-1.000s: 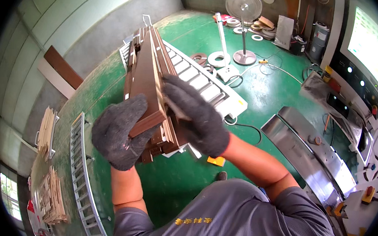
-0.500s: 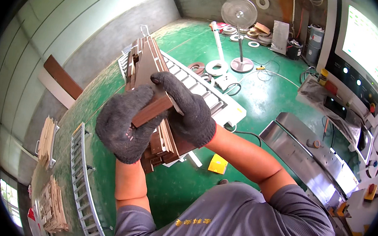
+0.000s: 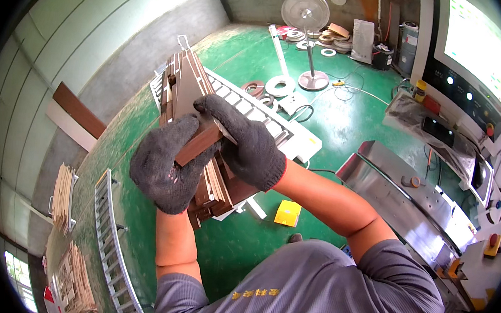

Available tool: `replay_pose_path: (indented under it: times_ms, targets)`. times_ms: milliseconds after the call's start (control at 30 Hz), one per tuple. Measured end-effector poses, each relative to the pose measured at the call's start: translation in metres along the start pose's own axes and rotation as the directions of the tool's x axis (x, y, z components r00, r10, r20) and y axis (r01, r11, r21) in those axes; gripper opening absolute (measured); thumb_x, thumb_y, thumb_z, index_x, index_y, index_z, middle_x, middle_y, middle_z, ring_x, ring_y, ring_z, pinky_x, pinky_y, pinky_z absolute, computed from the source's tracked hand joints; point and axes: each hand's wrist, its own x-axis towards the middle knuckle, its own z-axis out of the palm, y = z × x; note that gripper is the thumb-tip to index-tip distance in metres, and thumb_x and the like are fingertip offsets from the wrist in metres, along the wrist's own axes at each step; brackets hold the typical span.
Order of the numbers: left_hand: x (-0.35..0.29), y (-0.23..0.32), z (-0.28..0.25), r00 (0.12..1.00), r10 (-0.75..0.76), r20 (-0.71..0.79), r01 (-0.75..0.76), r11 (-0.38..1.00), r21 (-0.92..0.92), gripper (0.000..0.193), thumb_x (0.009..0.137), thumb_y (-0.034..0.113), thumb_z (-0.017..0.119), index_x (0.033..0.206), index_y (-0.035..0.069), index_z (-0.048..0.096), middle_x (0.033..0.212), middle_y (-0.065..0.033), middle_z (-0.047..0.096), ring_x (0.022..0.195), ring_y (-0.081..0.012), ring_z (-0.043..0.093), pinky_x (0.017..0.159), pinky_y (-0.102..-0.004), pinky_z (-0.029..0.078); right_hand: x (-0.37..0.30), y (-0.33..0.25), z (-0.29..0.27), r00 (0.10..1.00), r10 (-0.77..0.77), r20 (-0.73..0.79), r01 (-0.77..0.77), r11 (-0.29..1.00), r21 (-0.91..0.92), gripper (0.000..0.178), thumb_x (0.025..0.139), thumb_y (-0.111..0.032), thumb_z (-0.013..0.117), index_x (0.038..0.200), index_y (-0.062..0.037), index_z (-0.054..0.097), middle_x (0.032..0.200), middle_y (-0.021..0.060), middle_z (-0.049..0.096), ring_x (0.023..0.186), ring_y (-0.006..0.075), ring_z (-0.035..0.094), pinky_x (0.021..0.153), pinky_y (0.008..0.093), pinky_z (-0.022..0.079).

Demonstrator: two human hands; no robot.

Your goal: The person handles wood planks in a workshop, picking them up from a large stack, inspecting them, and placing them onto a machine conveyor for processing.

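Note:
Near the middle of the view, my left hand [image 3: 164, 164] and my right hand [image 3: 251, 148], both in dark knit gloves, hold a brown board [image 3: 199, 145]. Its narrow end faces me. My left fingers are wrapped round its left side, while my right thumb lies over the top and the other fingers are at its right side, partly hidden. Below and beyond the hands, a stack of brown panels [image 3: 215, 192] with pale edges rests along a roller conveyor [image 3: 301, 142]. How far the held board reaches over that stack is hard to make out.
A steel machine housing [image 3: 397, 194] stands at my right, below a lit control screen [image 3: 479, 48]. A yellow box [image 3: 288, 213] lies on the green floor. Farther off are a pedestal fan [image 3: 305, 14] and several banding rolls. Another roller track [image 3: 114, 252] runs at left.
The view has shifted slightly, so the surroundings sit a little farther left and higher. Both hands keep their grip on the board, with scarcely any change in its position.

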Motion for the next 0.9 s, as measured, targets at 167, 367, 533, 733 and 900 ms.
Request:
replay_pose_path:
  times_ms: [167, 367, 533, 733, 900]
  targets:
    - [-0.005, 0.005, 0.004, 0.999, -0.023, 0.038, 0.023, 0.999, 0.023, 0.035, 0.063, 0.018, 0.084, 0.092, 0.004, 0.069, 0.085, -0.0104, 0.069, 0.075, -0.0263, 0.066, 0.07, -0.0353, 0.052, -0.005, -0.013, 0.0, 0.988, -0.06, -0.146, 0.054, 0.998, -0.044, 0.073, 0.075, 0.008, 0.052, 0.142, -0.0091, 0.032, 0.139, 0.0191, 0.041, 0.119, 0.0375, 0.049, 0.095, 0.0404, 0.045]
    - [-0.002, 0.009, 0.012, 0.999, -0.036, 0.01, 0.037, 0.998, -0.059, 0.033, 0.062, 0.005, 0.083, 0.091, -0.003, 0.069, 0.084, -0.0132, 0.069, 0.073, -0.0231, 0.066, 0.069, -0.0318, 0.051, -0.011, 0.015, -0.005, 0.985, -0.157, -0.074, 0.165, 0.981, 0.105, 0.073, 0.076, 0.009, 0.053, 0.143, -0.0074, 0.03, 0.142, 0.0213, 0.037, 0.125, 0.0386, 0.043, 0.1, 0.04, 0.042]
    - [-0.001, 0.016, 0.017, 0.995, -0.094, 0.012, 0.095, 0.994, -0.048, 0.033, 0.065, 0.017, 0.084, 0.091, 0.004, 0.069, 0.084, -0.0097, 0.069, 0.074, -0.0247, 0.067, 0.069, -0.0348, 0.052, -0.011, 0.018, -0.01, 0.99, -0.116, -0.082, 0.119, 0.992, 0.031, 0.074, 0.077, 0.003, 0.059, 0.144, -0.0107, 0.03, 0.138, 0.0205, 0.042, 0.118, 0.0378, 0.05, 0.095, 0.0401, 0.045]
    - [-0.024, 0.025, 0.041, 0.972, 0.074, 0.222, -0.059, 0.995, -0.075, 0.039, 0.07, 0.024, 0.082, 0.093, -0.003, 0.067, 0.091, -0.0118, 0.068, 0.067, -0.0172, 0.061, 0.061, -0.0277, 0.049, -0.032, 0.003, -0.026, 0.952, 0.208, -0.225, -0.137, 0.946, 0.295, 0.081, 0.076, -0.013, 0.071, 0.145, -0.0108, 0.029, 0.117, 0.016, 0.059, 0.101, 0.0317, 0.061, 0.088, 0.035, 0.047]
    - [-0.091, -0.026, 0.114, 0.71, -0.703, 0.047, 0.473, 0.427, -0.771, 0.065, 0.085, 0.055, 0.056, 0.115, -0.003, 0.054, 0.091, -0.0108, 0.063, 0.06, -0.0109, 0.047, 0.053, -0.0243, 0.037, -0.146, 0.029, -0.064, 0.821, 0.443, -0.361, -0.246, 0.844, 0.476, 0.062, 0.083, -0.008, 0.06, 0.138, 0.0003, 0.032, 0.107, 0.0117, 0.058, 0.097, 0.0217, 0.057, 0.099, 0.0374, 0.039]
